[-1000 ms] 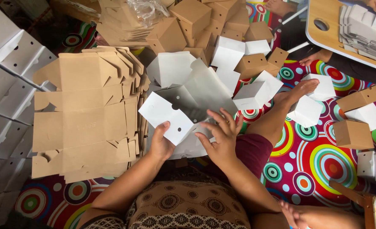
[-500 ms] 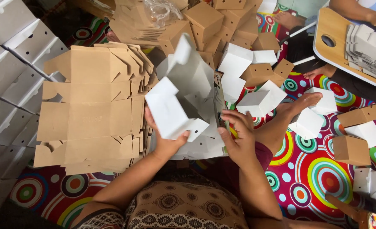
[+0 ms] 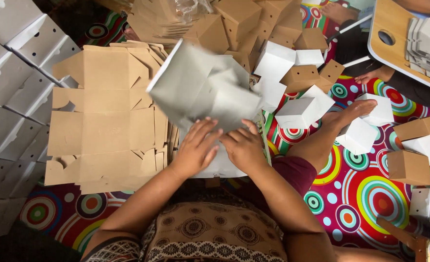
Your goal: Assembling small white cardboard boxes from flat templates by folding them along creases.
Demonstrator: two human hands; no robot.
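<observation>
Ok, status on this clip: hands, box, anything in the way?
Left hand and right hand both gripping half-folded white carton, blurred. Flat brown blanks stacked alongside, clear.

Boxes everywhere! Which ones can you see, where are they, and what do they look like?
Half-folded white box: blurred, at both hands.
Flat brown blanks: stacked, left.
Folded white cubes: on the mat, right.
Brown cubes: far right.
White cartons: stacked, left edge.
</observation>
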